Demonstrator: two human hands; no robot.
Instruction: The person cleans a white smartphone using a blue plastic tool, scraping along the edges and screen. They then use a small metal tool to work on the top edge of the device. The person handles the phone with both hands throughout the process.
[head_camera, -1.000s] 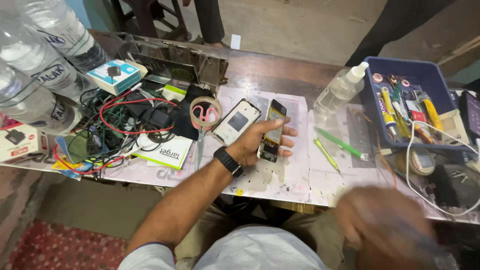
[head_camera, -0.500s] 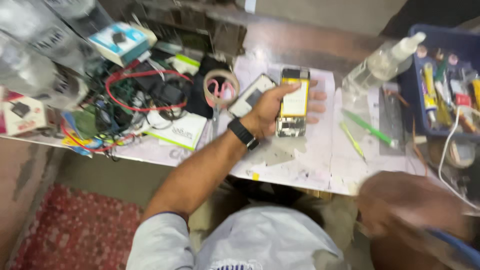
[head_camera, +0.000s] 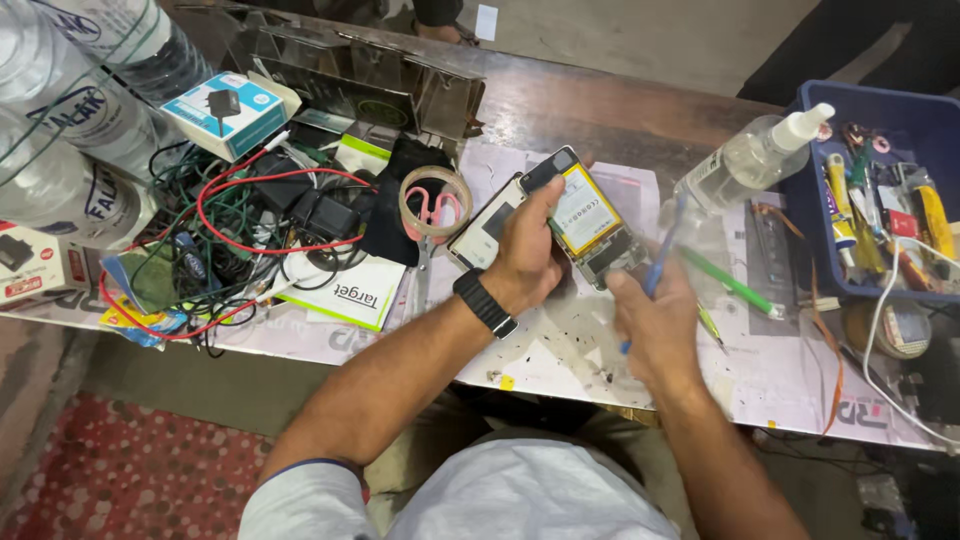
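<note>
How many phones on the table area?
2. An opened phone with its yellow battery showing, held in the left hand; a second phone flat on the table beside it. Clutter may hide more.

left hand (head_camera: 525, 262): fingers curled, gripping | right hand (head_camera: 655, 320): fisted, blurred

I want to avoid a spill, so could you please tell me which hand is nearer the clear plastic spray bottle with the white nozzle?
Right. The right hand, holding a blue tool, is just below the clear spray bottle; the left hand, gripping the opened phone, is farther left.
</note>
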